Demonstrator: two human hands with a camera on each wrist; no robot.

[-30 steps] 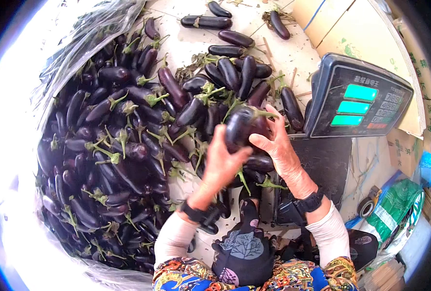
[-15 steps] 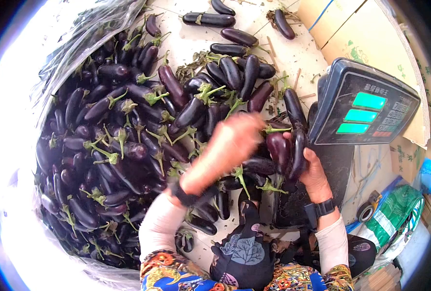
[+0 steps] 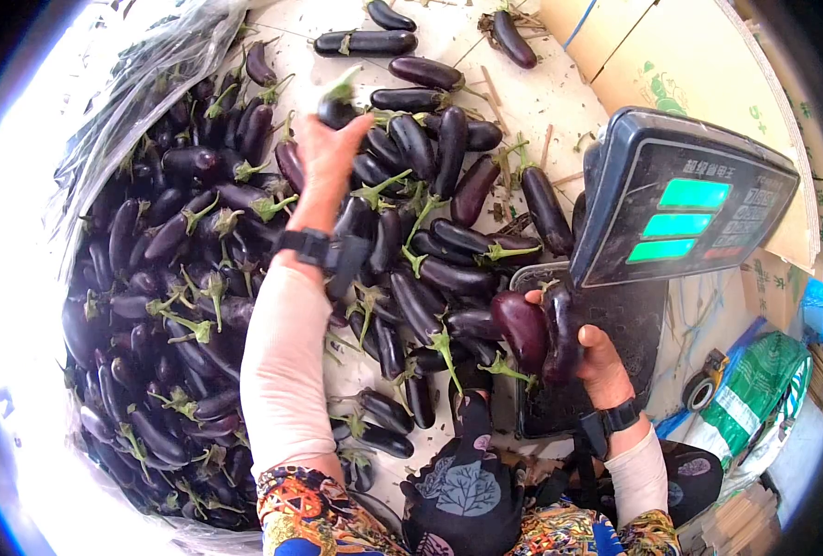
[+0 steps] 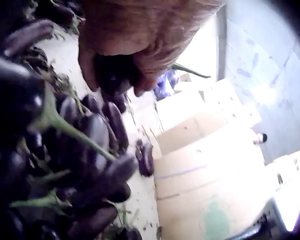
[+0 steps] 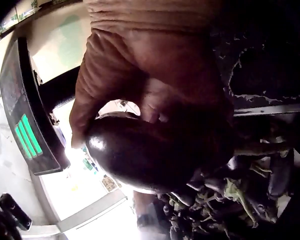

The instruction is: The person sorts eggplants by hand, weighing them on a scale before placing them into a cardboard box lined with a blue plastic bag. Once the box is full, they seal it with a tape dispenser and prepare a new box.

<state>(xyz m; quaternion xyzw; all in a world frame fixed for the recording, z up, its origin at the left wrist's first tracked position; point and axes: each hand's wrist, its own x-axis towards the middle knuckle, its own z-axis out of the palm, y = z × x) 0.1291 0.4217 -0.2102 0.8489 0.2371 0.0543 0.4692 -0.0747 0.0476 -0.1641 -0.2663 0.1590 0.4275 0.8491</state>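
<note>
In the head view my left hand (image 3: 330, 153) is raised over the upper part of the pile, gripping an eggplant (image 3: 337, 109) whose green stem points up. The left wrist view shows the fingers of that hand (image 4: 140, 45) curled round the dark eggplant (image 4: 115, 75). My right hand (image 3: 604, 363) holds two eggplants side by side, a reddish-purple one (image 3: 520, 331) and a darker one (image 3: 560, 332), above the scale's black platform (image 3: 629, 324). Close up in the right wrist view, the right hand (image 5: 155, 75) curls round a glossy eggplant (image 5: 140, 152).
A large eggplant heap (image 3: 152, 371) in clear plastic (image 3: 161, 56) fills the left side. Loose eggplants (image 3: 365, 43) lie on the pale floor. The scale's display (image 3: 689, 208) stands at the right, beside cardboard (image 3: 671, 56) and a green-white bag (image 3: 754, 398).
My left hand has moved from the middle to the upper left and now grips another eggplant. My right hand has shifted right and down with its eggplants, away from the left hand.
</note>
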